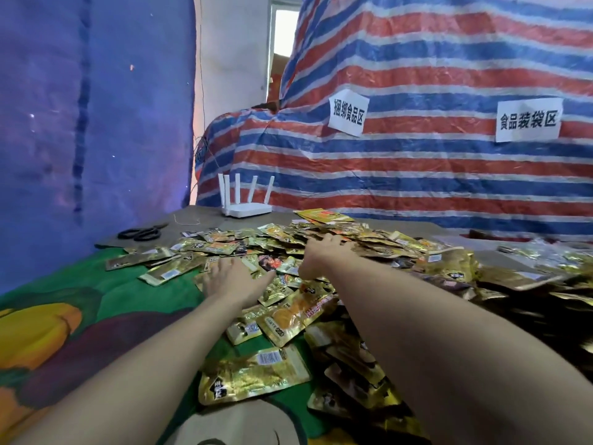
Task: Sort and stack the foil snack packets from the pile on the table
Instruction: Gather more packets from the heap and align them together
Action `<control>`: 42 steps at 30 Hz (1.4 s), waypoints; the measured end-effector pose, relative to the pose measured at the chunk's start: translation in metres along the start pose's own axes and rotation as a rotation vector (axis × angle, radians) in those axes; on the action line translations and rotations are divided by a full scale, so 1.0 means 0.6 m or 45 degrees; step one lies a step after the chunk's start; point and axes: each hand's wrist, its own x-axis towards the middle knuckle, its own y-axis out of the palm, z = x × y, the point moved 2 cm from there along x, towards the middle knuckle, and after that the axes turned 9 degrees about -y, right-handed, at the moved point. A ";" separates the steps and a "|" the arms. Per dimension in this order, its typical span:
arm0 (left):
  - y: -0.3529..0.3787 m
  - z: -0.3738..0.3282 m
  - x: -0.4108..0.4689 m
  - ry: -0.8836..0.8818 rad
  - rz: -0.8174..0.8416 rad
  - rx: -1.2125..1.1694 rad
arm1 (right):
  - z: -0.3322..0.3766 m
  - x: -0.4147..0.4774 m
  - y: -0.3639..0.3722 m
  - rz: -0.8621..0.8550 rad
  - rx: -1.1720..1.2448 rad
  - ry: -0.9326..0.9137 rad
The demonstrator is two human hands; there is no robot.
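Head view: a loose pile of gold foil snack packets [401,245] covers the middle and right edge of the green-clothed table [128,303], long axes mixed. The nearest large packet [253,374] lies lengthwise left to right. My left hand [229,277] and right hand [321,255] rest flat on the pile, fingers extended.

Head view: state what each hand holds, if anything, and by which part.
The left hand lies flat, fingers spread, on the foil packets and holds nothing. The right hand reaches onto them; whether its fingers grip a packet cannot be told.
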 end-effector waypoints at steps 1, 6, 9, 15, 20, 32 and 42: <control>0.004 -0.010 0.004 -0.029 -0.001 -0.021 | -0.003 0.009 0.008 0.027 -0.010 0.034; 0.041 -0.035 0.032 -0.220 0.257 0.036 | -0.014 0.035 0.040 0.097 0.104 -0.033; 0.040 -0.048 0.033 -0.155 0.239 0.090 | -0.013 0.031 0.029 -0.160 0.152 -0.165; -0.003 -0.053 0.004 0.179 0.150 0.329 | 0.005 0.011 0.016 -0.273 0.157 -0.269; -0.017 -0.023 0.000 0.167 -0.011 0.489 | 0.004 -0.015 -0.032 -0.429 0.308 -0.237; -0.144 0.073 -0.106 -0.152 0.015 -0.998 | -0.035 -0.241 -0.114 -0.662 1.448 -0.225; -0.159 0.052 -0.334 -0.161 1.202 -2.223 | -0.004 -0.399 -0.009 -0.583 2.139 -0.295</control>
